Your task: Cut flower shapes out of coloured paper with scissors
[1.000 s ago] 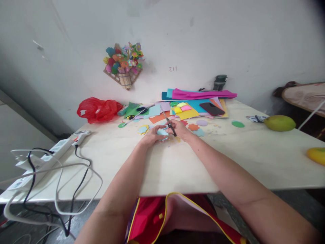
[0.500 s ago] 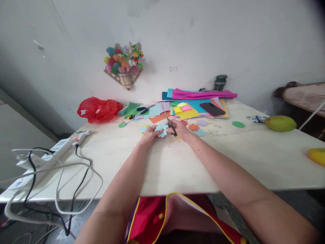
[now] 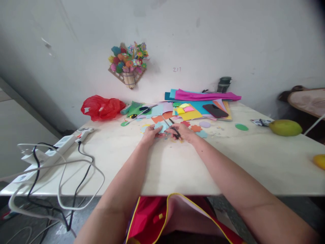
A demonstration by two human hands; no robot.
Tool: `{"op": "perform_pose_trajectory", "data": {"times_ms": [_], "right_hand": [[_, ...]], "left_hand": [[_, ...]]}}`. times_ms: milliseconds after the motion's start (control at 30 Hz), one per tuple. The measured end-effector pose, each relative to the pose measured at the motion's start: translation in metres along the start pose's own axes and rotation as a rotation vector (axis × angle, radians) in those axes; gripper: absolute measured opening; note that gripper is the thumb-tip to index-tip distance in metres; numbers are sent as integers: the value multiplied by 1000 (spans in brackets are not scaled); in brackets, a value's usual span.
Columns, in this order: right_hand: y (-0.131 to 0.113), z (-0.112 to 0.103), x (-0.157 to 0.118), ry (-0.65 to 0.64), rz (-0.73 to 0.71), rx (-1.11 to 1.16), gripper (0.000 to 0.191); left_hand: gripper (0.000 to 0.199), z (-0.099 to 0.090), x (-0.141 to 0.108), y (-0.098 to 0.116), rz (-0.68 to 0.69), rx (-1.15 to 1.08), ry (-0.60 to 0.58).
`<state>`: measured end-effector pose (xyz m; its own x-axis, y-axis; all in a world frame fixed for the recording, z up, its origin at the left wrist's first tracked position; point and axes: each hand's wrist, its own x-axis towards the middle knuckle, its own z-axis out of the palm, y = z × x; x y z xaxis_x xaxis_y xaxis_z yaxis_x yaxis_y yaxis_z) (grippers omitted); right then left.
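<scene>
Between the fingers of my left hand (image 3: 151,133) is a light blue paper flower (image 3: 163,126) with a scalloped edge. My right hand (image 3: 185,132) grips black-handled scissors (image 3: 175,131), their blades parted and pointing up and left beside the flower. Small paper scraps lie under both hands. Close to my right hand are an orange paper flower (image 3: 196,128), a lilac oval (image 3: 204,124) and another light blue flower (image 3: 202,134). Just beyond my hands lies orange paper (image 3: 162,118).
Left, a power strip (image 3: 61,144) trails looping cables near a red plastic bag (image 3: 103,107). At the back lie a second pair of scissors (image 3: 145,109), coloured sheets (image 3: 193,114) and a phone (image 3: 215,110). Right are a green oval (image 3: 241,127) and a green-yellow fruit (image 3: 285,127).
The scissors' blades have spread apart. The whole view has shifted slightly, so the table's things appear further right. Both hands keep their holds.
</scene>
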<state>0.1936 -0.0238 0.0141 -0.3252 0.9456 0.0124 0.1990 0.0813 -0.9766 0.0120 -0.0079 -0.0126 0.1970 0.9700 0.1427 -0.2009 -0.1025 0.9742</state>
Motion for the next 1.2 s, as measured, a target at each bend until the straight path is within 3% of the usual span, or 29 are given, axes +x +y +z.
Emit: {"op": "perform_pose_trajectory", "data": {"times_ms": [267, 500, 833, 1200], "right_hand": [[14, -12, 8, -122, -36, -74, 32], [14, -14, 7, -190, -27, -107, 30], [7, -11, 2, -159, -19, -176, 29], [-11, 0, -8, -115, 9, -103, 26]], "left_hand": [[34, -1, 0, 3, -18, -162, 58], [32, 1, 0, 3, -12, -171, 78], [29, 2, 0, 2, 1, -225, 99], [28, 1, -1, 4, -5, -236, 94]]}}
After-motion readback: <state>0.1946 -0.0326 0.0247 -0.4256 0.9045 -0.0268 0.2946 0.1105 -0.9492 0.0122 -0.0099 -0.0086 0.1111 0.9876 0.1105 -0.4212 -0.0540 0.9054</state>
